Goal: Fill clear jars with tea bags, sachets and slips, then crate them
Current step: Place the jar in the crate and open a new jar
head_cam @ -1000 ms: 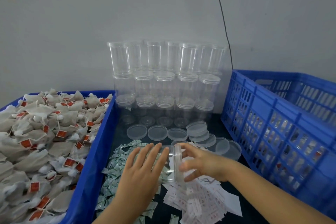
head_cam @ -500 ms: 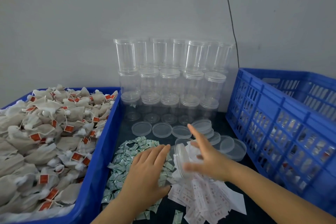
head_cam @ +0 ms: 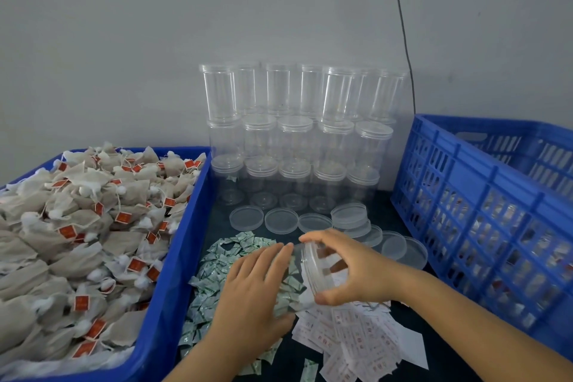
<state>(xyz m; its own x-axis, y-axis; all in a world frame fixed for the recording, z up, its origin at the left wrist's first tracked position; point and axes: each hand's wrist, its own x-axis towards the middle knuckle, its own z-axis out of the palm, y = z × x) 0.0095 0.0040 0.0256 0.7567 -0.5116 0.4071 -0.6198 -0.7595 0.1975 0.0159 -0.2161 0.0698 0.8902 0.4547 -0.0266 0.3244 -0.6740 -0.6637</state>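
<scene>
Clear plastic jar (head_cam: pixel 297 276) lying sideways mid-desk; left hand (head_cam: pixel 251 291) curling over body, right hand (head_cam: pixel 350 270) gripping lid end. Blue slatted crate (head_cam: pixel 483 201) at right edge holding filled jars; many empties (head_cam: pixel 294 139) waiting at back.

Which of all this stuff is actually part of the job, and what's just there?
Part of the job:
left hand and right hand on the held jar
tea bags
sachets
slips
loose lids
stacked jars
blue crate

Just there:
black cable
</scene>
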